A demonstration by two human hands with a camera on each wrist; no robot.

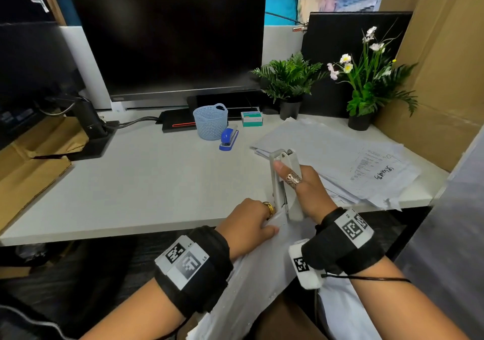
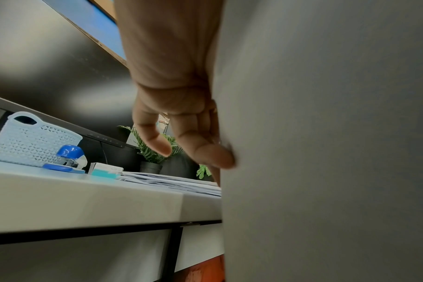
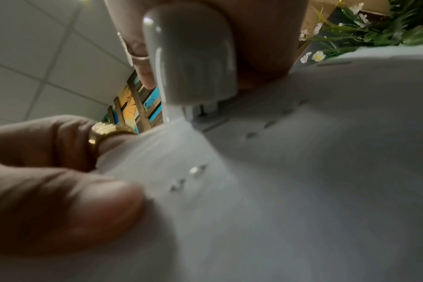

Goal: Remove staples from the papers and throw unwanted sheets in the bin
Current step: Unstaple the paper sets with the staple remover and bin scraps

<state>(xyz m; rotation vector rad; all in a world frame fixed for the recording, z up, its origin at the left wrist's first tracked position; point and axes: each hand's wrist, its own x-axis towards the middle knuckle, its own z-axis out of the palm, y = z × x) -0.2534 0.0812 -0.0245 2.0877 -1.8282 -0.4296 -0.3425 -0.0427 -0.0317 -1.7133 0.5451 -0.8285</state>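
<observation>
A stapled bundle of white sheets (image 1: 262, 269) hangs below the desk's front edge. My left hand (image 1: 251, 224) pinches its top corner between thumb and fingers, and the sheets (image 2: 326, 133) fill the right of the left wrist view. My right hand (image 1: 301, 190) grips a grey staple remover (image 1: 285, 182) held upright, its lower end on that corner. In the right wrist view the remover (image 3: 193, 57) meets the paper (image 3: 278, 190) where staples (image 3: 196, 171) show, beside my left thumb (image 3: 85, 209). More loose papers (image 1: 340, 156) lie piled on the desk's right.
On the white desk (image 1: 144, 182) stand a pale blue mesh basket (image 1: 210, 120), a blue stapler (image 1: 229, 136), a staple box (image 1: 251, 118), a dark monitor (image 1: 167, 38) and two potted plants (image 1: 290, 82). Cardboard (image 1: 26, 172) lies at the left.
</observation>
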